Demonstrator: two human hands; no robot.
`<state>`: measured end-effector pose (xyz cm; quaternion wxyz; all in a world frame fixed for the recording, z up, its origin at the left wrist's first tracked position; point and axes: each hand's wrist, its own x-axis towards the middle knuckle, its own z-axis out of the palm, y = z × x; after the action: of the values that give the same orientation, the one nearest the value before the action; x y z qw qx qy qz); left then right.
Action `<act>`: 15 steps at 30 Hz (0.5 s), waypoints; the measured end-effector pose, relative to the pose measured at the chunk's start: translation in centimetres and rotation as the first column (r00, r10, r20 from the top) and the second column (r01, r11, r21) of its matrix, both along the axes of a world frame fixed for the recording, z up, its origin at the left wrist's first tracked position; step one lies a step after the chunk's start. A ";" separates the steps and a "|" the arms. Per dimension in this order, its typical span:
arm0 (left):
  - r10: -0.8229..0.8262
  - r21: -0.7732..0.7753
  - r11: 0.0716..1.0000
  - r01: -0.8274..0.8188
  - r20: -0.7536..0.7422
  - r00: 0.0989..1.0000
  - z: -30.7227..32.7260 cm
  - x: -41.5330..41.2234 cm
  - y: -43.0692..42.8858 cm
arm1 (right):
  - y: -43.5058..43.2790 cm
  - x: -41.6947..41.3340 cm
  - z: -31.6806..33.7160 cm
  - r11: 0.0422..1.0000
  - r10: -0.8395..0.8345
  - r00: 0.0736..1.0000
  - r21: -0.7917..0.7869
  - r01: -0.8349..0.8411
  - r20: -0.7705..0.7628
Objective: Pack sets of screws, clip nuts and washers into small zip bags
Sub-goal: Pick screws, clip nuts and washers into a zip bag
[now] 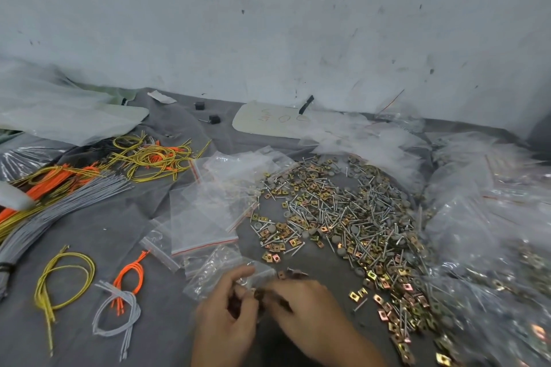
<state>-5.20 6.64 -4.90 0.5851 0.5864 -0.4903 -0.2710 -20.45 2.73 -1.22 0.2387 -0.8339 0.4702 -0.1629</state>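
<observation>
Your grey cloth (89, 232) carries mixed screws, clip nuts and washers (343, 211) beyond your right hand (307, 316), empty zip bags (202, 217) ahead, and wire bundles (68, 188) left of your left hand (226, 319).

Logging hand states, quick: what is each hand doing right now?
Left hand: closed grip on a small zip bag.
Right hand: at the bag's mouth, blurred, grip cannot be told.

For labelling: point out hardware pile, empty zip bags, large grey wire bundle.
hardware pile (343, 211): head view, middle.
empty zip bags (199, 214): head view, top bag.
large grey wire bundle (50, 217): head view, mid-length.
</observation>
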 end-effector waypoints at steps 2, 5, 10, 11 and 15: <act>0.014 -0.005 1.000 -0.014 -0.002 1.000 0.0 -0.1 -0.1 | -0.9 -1.3 0.7 0.998 -0.010 0.995 0.067 0.003 0.095; 0.020 0.009 1.000 -0.019 -0.032 0.999 -0.1 -0.2 -0.2 | -4.2 -4.1 1.8 0.994 -0.111 0.980 0.042 0.105 0.167; 0.022 0.007 1.000 -0.021 -0.066 0.998 -0.2 -0.2 -0.2 | -12.9 -7.8 3.7 0.933 -0.337 0.937 -0.104 0.346 0.095; 0.020 0.005 1.000 -0.020 -0.075 0.997 -0.1 -0.4 -0.2 | -15.0 -8.3 4.1 0.915 -0.374 0.925 -0.132 0.381 0.075; 0.099 0.023 0.995 -0.098 -0.052 0.994 -0.9 -0.7 0.0 | -22.6 -9.4 4.6 0.873 -0.474 0.879 -0.159 0.462 -0.045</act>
<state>-5.92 6.59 -5.81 0.6043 0.6085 -0.4425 -0.2623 -29.86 -19.85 3.34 0.1120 -0.7163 0.6545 -0.2145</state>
